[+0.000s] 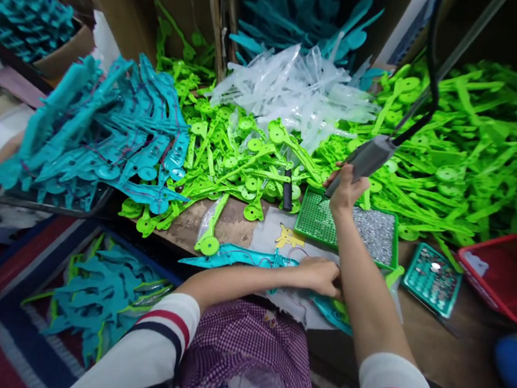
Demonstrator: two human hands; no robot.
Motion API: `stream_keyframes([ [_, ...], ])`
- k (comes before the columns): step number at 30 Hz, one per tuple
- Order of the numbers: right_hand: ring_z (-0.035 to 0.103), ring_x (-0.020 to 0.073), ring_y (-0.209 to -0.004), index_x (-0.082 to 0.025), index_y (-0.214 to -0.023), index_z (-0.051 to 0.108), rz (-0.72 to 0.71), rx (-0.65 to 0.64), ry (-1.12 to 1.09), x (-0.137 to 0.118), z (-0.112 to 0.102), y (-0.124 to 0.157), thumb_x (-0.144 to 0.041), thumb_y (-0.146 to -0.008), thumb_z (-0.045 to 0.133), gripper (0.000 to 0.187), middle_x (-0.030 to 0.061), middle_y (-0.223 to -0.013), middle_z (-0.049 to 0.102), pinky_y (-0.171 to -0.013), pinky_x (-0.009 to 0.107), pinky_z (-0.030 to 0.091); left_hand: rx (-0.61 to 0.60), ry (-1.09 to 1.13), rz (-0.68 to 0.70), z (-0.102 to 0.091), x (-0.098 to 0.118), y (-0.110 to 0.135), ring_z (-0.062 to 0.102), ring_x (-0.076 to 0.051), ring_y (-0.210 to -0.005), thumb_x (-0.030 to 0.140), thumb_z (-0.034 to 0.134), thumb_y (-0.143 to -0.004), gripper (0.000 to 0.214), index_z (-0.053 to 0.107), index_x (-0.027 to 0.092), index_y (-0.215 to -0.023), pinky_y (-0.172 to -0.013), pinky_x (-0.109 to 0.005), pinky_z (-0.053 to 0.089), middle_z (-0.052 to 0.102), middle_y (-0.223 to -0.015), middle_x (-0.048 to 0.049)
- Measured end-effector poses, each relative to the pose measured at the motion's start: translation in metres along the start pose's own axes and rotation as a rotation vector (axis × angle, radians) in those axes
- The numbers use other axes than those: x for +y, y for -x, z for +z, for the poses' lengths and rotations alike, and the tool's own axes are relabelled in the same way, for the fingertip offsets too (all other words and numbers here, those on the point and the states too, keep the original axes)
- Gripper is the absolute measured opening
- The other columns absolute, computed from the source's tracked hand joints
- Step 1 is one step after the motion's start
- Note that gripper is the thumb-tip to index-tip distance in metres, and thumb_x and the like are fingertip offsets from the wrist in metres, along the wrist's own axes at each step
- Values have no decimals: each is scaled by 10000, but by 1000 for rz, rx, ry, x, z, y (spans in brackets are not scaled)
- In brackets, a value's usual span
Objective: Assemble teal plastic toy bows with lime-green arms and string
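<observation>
In my right hand (348,190) is a grey electric screwdriver (370,157), its cable running up and its tip down over the perforated side of a green screw tray (314,219). My left hand (319,274) is closed on a long turquoise plastic part (242,256) lying along the front of the bench; its fingertips are partly hidden behind my right forearm. A lime-green plastic arm with a round end (210,244) and a clear plastic piece (208,216) lie beside the part's left end. Small silver screws (373,232) fill the tray's right side.
Lime-green parts (458,161) are heaped across the back, with clear pieces (293,89) on top. Turquoise parts with wires (125,135) are stacked left; others (102,294) lie low left. At right are a small parts tray (433,279) and a red basket (506,272).
</observation>
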State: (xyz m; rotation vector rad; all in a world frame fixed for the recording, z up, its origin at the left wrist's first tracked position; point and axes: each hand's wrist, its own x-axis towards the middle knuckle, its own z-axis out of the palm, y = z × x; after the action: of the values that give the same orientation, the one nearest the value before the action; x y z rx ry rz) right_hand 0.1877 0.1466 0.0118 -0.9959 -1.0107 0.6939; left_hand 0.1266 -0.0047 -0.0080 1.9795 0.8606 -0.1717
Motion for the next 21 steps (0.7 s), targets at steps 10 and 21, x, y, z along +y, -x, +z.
stream_keyframes([
  [10,495,114,-381,-223,-798,608,-24,17,17,6,-2,-2,-747,-783,602,524,-61,-514,524,-386,269,404,-29,-34,-36,-4,5,2,698,-360,-1090,577,662,-793,498,735,183,-1090,-883,-417,557,743,-1157,-152],
  [21,493,114,-389,-203,-874,635,-13,7,47,3,-3,-3,-792,-740,602,605,-55,-509,532,-389,270,393,-20,6,-22,-3,4,3,694,-345,-1081,584,678,-780,480,746,203,-1066,-893,-419,550,742,-1149,-135],
])
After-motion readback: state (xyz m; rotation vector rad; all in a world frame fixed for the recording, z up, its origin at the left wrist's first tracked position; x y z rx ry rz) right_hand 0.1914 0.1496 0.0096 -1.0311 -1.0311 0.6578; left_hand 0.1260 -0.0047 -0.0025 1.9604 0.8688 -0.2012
